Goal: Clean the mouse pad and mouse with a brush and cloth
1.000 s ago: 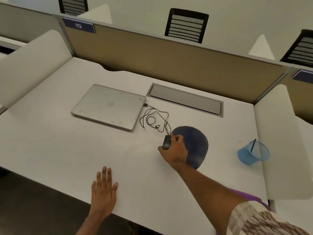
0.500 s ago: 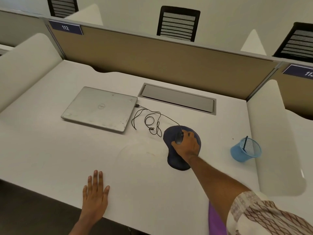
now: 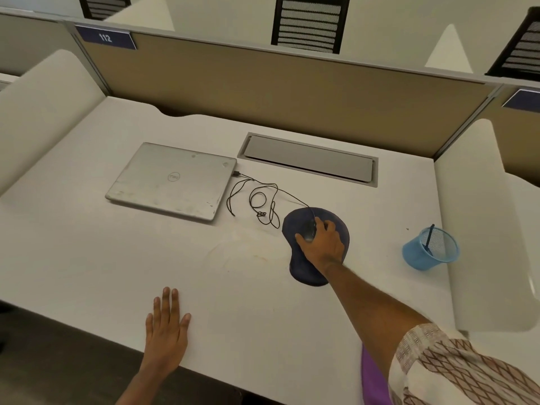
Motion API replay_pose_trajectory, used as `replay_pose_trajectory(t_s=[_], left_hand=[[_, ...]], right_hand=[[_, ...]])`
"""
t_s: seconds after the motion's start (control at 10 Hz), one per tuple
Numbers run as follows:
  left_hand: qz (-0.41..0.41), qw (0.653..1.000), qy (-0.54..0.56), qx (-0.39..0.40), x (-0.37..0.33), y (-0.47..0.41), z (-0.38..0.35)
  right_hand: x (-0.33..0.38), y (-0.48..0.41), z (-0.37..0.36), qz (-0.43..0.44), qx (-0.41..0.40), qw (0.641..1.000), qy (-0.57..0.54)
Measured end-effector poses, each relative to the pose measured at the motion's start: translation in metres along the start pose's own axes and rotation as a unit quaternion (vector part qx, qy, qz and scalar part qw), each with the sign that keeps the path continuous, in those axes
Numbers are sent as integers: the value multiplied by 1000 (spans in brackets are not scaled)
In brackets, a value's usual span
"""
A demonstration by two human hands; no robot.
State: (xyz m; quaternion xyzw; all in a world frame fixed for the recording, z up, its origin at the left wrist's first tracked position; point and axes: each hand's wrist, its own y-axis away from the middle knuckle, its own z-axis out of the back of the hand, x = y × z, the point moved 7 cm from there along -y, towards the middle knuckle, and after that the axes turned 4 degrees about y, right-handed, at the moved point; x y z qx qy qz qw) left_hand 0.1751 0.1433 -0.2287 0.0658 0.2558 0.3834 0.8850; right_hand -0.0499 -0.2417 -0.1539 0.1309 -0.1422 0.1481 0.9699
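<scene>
A dark blue mouse pad (image 3: 298,220) with a wrist rest lies on the white desk (image 3: 87,258), right of centre. On it sits a dark wired mouse (image 3: 309,230), mostly covered by my right hand (image 3: 323,244), whose fingers curl over it. The mouse's black cable (image 3: 263,200) loops across the desk to the laptop. My left hand (image 3: 168,331) rests flat on the desk near the front edge, fingers straight. A purple cloth (image 3: 372,378) shows at the front edge beside my right sleeve. A thin dark handle (image 3: 429,236) stands in the blue cup.
A closed silver laptop (image 3: 172,179) lies at the left centre. A grey cable-tray lid (image 3: 309,159) is set into the desk behind the pad. A blue mesh cup (image 3: 429,249) stands at the right. Tan partition panels and white side dividers enclose the desk.
My right hand has carried the mouse from the desk left of the pad onto the pad. The view has shifted slightly. My left hand stays flat on the desk.
</scene>
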Motion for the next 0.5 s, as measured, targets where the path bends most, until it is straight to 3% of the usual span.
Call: replay_pose_trajectory(t_s=[0.1, 0.2, 0.3, 0.5], left_hand=[[20, 1000, 19, -10, -6, 1, 5], [61, 992, 88, -69, -30, 6, 20], [-6, 987, 112, -111, -79, 12, 27], [-121, 985, 98, -69, -143, 19, -4]], right_hand=[[-6, 6, 2, -4, -22, 1000, 6], [-15, 28, 1, 13, -72, 997, -16], [-26, 60, -6, 51, -93, 994, -22], [-41, 106, -27, 88, -99, 991, -18]])
